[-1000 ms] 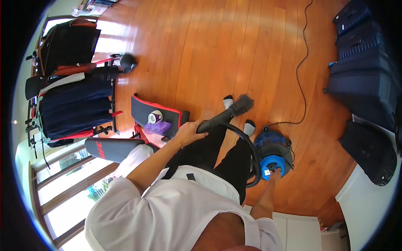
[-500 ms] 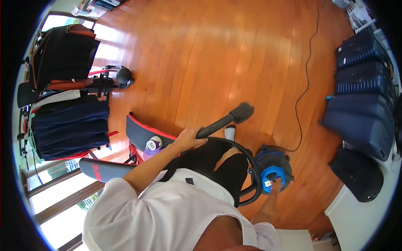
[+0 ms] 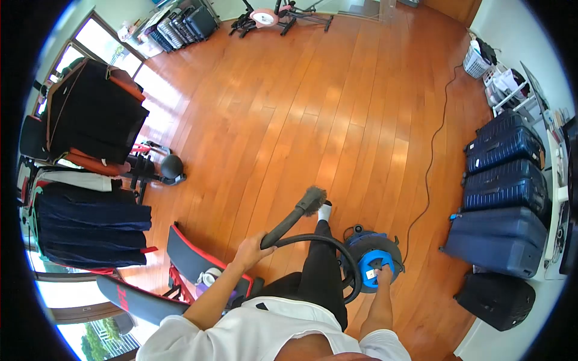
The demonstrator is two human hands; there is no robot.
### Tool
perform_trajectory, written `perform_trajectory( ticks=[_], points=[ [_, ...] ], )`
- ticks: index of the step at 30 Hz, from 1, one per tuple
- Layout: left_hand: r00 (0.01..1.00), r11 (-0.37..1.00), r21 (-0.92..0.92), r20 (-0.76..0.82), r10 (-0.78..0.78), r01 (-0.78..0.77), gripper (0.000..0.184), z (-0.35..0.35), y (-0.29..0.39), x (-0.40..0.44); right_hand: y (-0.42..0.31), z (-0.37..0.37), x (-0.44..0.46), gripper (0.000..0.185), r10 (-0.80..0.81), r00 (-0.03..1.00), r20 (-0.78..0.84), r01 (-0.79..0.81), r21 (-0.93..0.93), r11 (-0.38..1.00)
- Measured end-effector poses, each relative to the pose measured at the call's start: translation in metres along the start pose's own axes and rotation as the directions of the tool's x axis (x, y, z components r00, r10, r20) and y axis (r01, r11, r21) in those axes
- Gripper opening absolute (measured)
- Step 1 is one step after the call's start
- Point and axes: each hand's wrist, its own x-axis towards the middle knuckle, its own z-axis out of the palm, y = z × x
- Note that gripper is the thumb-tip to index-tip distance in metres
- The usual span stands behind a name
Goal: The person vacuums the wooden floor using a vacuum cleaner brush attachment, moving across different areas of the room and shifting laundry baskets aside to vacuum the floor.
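Left hand: one, closed around the wand; brush at the far end. Right hand: one, at the vacuum's blue top; from where I stand, I cannot tell its grip. Vacuum: one, on the floor, toward its near right corner. Hose: one, looped between wand and vacuum. Suitcases: three, floor's right edge.

Home with exercise bike, suitcases
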Motion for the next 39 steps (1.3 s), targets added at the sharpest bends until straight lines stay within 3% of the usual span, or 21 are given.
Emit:
perform_trajectory(
  ticks=[6, 9, 13, 16, 21, 25, 28, 31, 34, 35, 39],
  points=[
    [0.995, 0.998, 0.005, -0.072, -0.064, 0.064, 0.05, -0.032, 0.009, 0.084, -0.078, -0.011, 0.112, 0.036, 0.046, 0.999, 0.017, -0.047, 0.064, 0.997],
    [0.993, 0.995, -0.027, -0.057, -0.102, 0.1, 0.052, -0.054, 0.021, 0.132, -0.106, -0.015, 0.164, 0.034, -0.159, 0.985, -0.058, 0.161, 0.024, 0.987],
    [0.989, 0.991, -0.019, -0.067, -0.13, 0.129, 0.053, -0.084, 0.049, 0.186, -0.147, -0.03, 0.234, 0.032, -0.063, 0.992, 0.112, 0.073, -0.087, 0.994],
    [0.98, 0.983, -0.046, -0.083, -0.18, 0.177, 0.053, -0.103, 0.066, 0.211, -0.18, -0.036, 0.282, 0.034, -0.11, 0.985, 0.134, 0.132, -0.171, 0.976],
    [0.972, 0.972, -0.063, -0.054, -0.228, 0.224, 0.051, -0.134, 0.071, 0.25, -0.251, -0.052, 0.337, 0.039, -0.153, 0.974, 0.169, 0.174, -0.119, 0.978],
    [0.972, 0.971, -0.067, -0.019, -0.233, 0.232, 0.051, -0.163, 0.061, 0.294, -0.314, -0.052, 0.376, 0.041, -0.044, 0.966, 0.253, 0.093, -0.186, 0.978],
    [0.983, 0.982, -0.061, -0.02, -0.181, 0.18, 0.049, -0.183, 0.065, 0.335, -0.3, -0.013, 0.422, 0.037, -0.278, 0.954, 0.11, 0.285, -0.055, 0.957],
    [0.985, 0.982, -0.072, 0.023, -0.173, 0.174, 0.048, -0.215, 0.058, 0.381, -0.374, -0.036, 0.427, 0.035, -0.103, 0.986, 0.132, 0.117, -0.1, 0.988],
    [0.985, 0.986, -0.038, 0.057, -0.163, 0.165, 0.051, -0.241, 0.062, 0.417, -0.408, -0.031, 0.448, 0.035, 0.065, 0.991, 0.114, -0.067, 0.018, 0.998],
    [0.987, 0.988, -0.03, 0.059, -0.153, 0.155, 0.053, -0.247, 0.059, 0.429, -0.418, -0.03, 0.45, 0.032, 0.081, 0.995, 0.053, -0.086, 0.114, 0.99],
    [0.992, 0.992, -0.05, 0.059, -0.113, 0.116, 0.055, -0.279, 0.063, 0.477, -0.444, -0.037, 0.483, 0.033, 0.091, 0.99, 0.107, -0.096, 0.044, 0.994]
  ],
)
